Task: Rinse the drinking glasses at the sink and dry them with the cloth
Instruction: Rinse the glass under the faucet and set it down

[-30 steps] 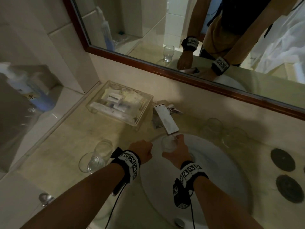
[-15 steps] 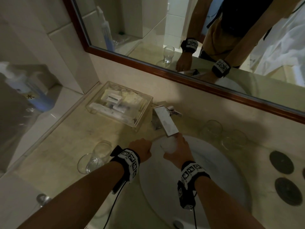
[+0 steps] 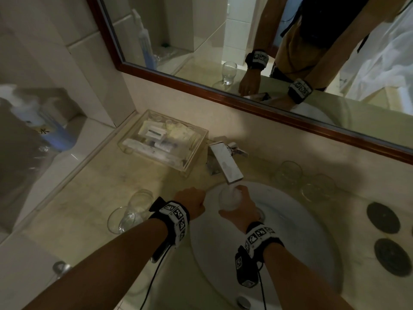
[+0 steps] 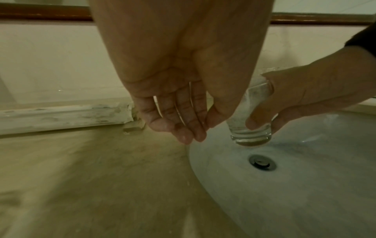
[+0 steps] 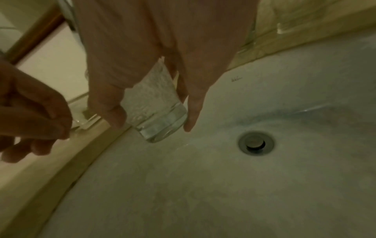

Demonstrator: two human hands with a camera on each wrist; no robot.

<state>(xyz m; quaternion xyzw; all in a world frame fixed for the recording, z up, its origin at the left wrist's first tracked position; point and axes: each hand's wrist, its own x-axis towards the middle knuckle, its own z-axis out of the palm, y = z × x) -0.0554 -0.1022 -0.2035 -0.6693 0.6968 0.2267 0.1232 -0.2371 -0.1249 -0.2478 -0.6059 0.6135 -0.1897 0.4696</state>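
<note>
At the bathroom vanity, a wood-framed mirror [image 3: 223,92] runs above a beige stone counter [image 3: 89,198] with a white oval basin [image 3: 301,231] set in it; drain [image 4: 262,162] sits open, so water runs off, not pooling. Square chrome faucet [image 3: 225,164] reaches over the basin's back edge, stream running. Clear acrylic amenity box [image 3: 163,139] sits left of the faucet, out of splash range. Two glasses [image 3: 131,211] stand on the counter left of the basin, one upright, one apparently lying beside it; two more tumblers [image 3: 306,180] stand behind the basin on the right, probably sorted done vs. waiting, can't tell which. Two dark round coasters [image 3: 383,217] far right. No cloth seen on the counter; white fabric shows only in the mirror. Right hand [image 3: 241,211] wraps thumb and fingers around the drinking glass [image 5: 156,109], holding it mouth-up directly under the spout, over the basin, so it fills; water inside looks frothy white, base tilted slightly toward the counter side. Grip is low on the wall, keeping the rim clear for the stream. Left hand [image 3: 192,202] hangs at the basin's left rim, fingers loosely curled, holding nothing, just beside the glass, likely ready to help swirl or take it. Rinse step underway; drying not yet begun.
</note>
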